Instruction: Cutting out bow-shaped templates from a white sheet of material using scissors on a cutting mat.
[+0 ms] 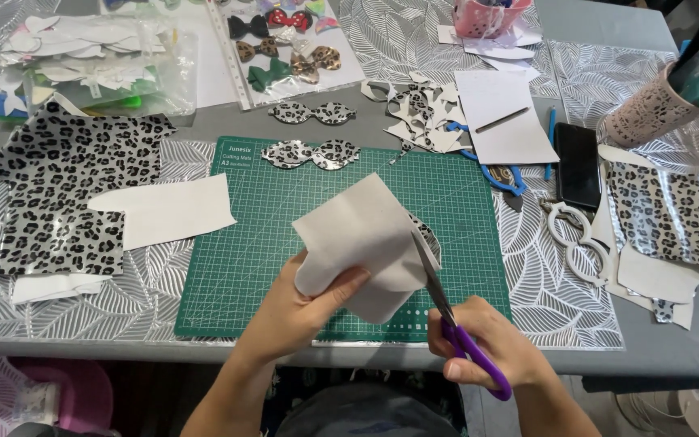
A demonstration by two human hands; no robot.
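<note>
Over green mat (285, 243), scissors (446, 316) in sheet (357, 235)

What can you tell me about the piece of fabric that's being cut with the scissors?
The fabric piece is a floppy, irregular sheet held above the green cutting mat. Its pale, off-white backing faces the camera; a strip of leopard print shows at its right edge, where it curls. The left hand pinches its lower left corner, thumb on top, so the sheet bends there. The purple-handled scissors, held in the right hand, have their blades into its lower right edge. It looks like thin faux leather or vinyl.
</note>
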